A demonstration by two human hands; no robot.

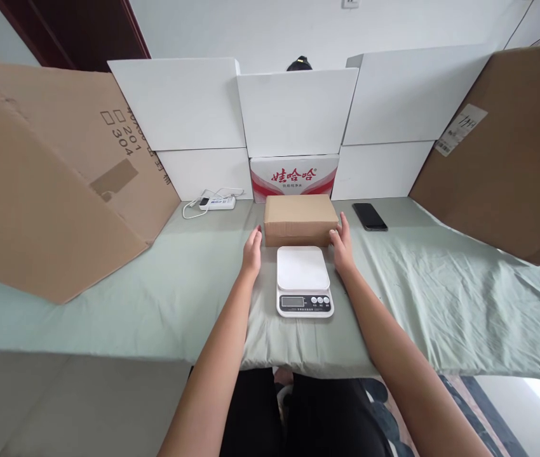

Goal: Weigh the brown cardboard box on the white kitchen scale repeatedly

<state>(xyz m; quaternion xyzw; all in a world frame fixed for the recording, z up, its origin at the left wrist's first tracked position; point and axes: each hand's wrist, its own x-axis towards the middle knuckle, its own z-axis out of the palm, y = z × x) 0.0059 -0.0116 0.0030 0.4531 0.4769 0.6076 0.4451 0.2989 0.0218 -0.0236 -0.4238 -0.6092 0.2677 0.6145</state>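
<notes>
A closed brown cardboard box [301,222] lies flat on the green cloth, near the back of the table. Beside its left end is my left hand [251,252], fingers stretched forward, with a narrow gap to the cardboard. My right hand [342,244] is at the other end; its thumb meets the front right corner while the fingers stretch along the side. Directly in front of the box, between my forearms, rests a white kitchen scale [303,270] with nothing on its platform. Its display looks blank.
White boxes [293,114] form a wall behind, one with red lettering [293,176]. Large cardboard panels stand left [60,178] and right [503,158]. A power strip [217,203] with white cable lies back left, a black phone [370,216] back right. The cloth-covered table's front edge is near my lap.
</notes>
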